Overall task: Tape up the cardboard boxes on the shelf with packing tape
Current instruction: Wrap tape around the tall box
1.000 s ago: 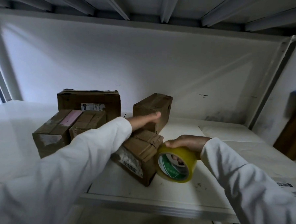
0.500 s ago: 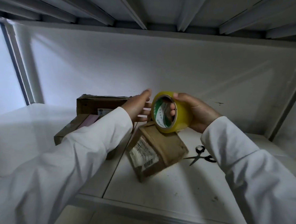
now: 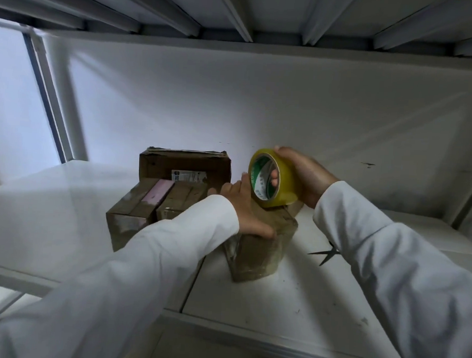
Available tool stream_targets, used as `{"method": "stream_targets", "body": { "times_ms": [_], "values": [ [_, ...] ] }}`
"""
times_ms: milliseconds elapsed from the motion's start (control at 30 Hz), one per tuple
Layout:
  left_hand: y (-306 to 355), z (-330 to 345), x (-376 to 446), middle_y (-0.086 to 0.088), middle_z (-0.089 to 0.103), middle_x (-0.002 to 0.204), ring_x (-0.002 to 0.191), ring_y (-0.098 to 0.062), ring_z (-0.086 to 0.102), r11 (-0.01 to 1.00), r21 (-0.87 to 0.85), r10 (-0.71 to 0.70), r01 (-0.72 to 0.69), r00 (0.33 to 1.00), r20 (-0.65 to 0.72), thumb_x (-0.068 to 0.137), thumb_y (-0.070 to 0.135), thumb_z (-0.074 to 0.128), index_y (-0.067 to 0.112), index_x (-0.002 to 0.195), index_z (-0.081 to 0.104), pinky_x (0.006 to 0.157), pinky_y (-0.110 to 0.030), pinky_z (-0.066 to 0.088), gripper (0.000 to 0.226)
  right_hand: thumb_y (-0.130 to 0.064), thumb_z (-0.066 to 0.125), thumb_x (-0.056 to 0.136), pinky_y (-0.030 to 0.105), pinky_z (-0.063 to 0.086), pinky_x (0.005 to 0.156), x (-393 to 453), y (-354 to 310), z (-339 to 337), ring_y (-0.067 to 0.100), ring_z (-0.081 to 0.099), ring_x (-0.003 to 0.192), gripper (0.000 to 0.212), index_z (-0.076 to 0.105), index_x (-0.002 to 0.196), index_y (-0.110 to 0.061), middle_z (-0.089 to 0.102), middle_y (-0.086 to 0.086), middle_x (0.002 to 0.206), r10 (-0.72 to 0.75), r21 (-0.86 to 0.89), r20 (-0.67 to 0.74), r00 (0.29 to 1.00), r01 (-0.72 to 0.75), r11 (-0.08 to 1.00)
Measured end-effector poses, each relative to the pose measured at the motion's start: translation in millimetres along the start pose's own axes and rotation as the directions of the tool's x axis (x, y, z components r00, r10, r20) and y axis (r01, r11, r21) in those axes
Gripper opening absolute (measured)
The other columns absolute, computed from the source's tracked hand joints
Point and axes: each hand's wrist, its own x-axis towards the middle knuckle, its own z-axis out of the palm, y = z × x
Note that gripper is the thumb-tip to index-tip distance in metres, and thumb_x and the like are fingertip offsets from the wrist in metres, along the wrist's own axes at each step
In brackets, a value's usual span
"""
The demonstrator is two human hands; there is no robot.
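Cardboard box (image 3: 261,243) sits mid-shelf (image 3: 291,299), near front edge. Left hand (image 3: 245,210) lies flat on its top, fingers straight. Right hand (image 3: 302,178) grips packing tape roll (image 3: 274,178), fingers through core, roll touching box top.

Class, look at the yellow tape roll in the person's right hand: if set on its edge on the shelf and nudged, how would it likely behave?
The tape roll is a round ring, so it would probably roll. One right hand grips it alone, suggesting it is fairly light. Its glossy surface may be slippery.
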Motion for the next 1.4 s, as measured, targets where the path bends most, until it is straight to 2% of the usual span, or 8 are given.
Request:
{"method": "stream_targets", "body": {
  "times_ms": [233,367,533,667,800,933,1133,1400],
  "values": [
    [1,-9,-3,-0.012,0.024,0.152,0.136,-0.033,0.029,0.993,0.068,-0.105,0.1,0.992,0.072,0.069,0.071,0.061,0.01,0.15,-0.008,0.11,-0.048,0.029,0.123,-0.044,0.058,0.088,0.017,0.047,0.043,-18,-39,-11,0.015,0.058,0.053,0.031,0.062,0.08,-0.014,0.063,0.002,0.064,0.263,-0.33,0.044,0.964,-0.234,0.914],
    [-2,-8,5,-0.012,0.021,0.155,0.138,-0.033,0.028,0.987,0.097,-0.141,0.132,0.985,0.096,0.066,0.076,0.056,0.01,0.151,0.001,0.111,-0.047,0.028,0.121,-0.046,0.064,0.083,0.029,0.052,0.067,-29,-31,-25,0.018,0.057,0.058,0.035,0.064,0.077,-0.012,0.063,0.004,0.06,0.472,-0.556,0.028,0.881,-0.379,0.74],
    [1,-6,5,-0.013,0.009,0.158,0.142,-0.037,0.016,0.992,0.098,-0.086,0.075,0.99,0.114,0.074,0.07,0.057,0.023,0.152,-0.007,0.113,-0.052,0.023,0.111,-0.054,0.077,0.065,0.037,0.051,0.086,-48,15,-20,0.026,0.063,0.084,0.063,0.063,0.109,-0.011,0.068,0.01,0.089,0.604,-0.542,-0.098,0.791,-0.551,0.634],
    [-2,-9,4,-0.012,0.003,0.159,0.143,-0.039,0.009,0.987,0.156,-0.069,0.044,0.984,0.164,0.076,0.073,0.051,0.037,0.15,-0.005,0.114,-0.051,0.018,0.099,-0.059,0.083,0.049,0.042,0.048,0.097,-51,27,-18,0.03,0.062,0.096,0.088,0.059,0.119,-0.013,0.065,0.012,0.105,0.602,-0.507,-0.083,0.794,-0.554,0.66],
    [1,-11,4,-0.013,0.002,0.158,0.142,-0.041,0.009,0.983,0.181,-0.059,0.023,0.979,0.194,0.079,0.072,0.05,0.036,0.151,-0.001,0.114,-0.048,0.018,0.095,-0.051,0.064,0.082,0.031,0.051,0.07,-54,30,-21,0.021,0.06,0.07,0.036,0.058,0.087,-0.015,0.063,0.006,0.078,0.587,-0.471,-0.044,0.808,-0.535,0.701],
    [10,-10,3,0.001,0.002,0.16,0.147,-0.025,0.002,0.945,0.301,0.066,-0.125,0.978,0.198,0.08,0.071,0.043,0.027,0.152,0.006,0.114,-0.058,0.001,0.092,-0.047,0.063,0.084,0.031,0.049,0.065,-55,33,-21,0.022,0.059,0.069,0.033,0.057,0.088,-0.015,0.063,0.007,0.077,0.572,-0.439,-0.039,0.819,-0.528,0.727],
    [11,-7,-1,0.009,0.003,0.16,0.146,-0.008,-0.003,0.958,0.113,0.241,-0.263,0.954,0.177,0.101,0.046,0.024,0.03,0.151,0.012,0.115,-0.042,-0.009,0.054,-0.04,0.056,0.091,0.025,0.046,0.055,-60,28,-21,0.018,0.054,0.062,0.03,0.054,0.078,-0.013,0.058,0.005,0.071,0.578,-0.469,-0.02,0.816,-0.519,0.715],
    [30,-2,14,-0.002,0.055,0.134,0.124,-0.023,0.048,0.957,-0.178,0.251,-0.228,0.96,0.123,0.098,0.055,0.023,0.025,0.128,0.059,0.109,-0.038,0.031,0.055,-0.048,0.06,0.085,0.033,0.047,0.087,-48,33,-21,0.025,0.057,0.091,0.046,0.049,0.118,-0.017,0.058,0.008,0.104,0.518,-0.519,0.02,0.855,-0.434,0.736]
  ]
}}
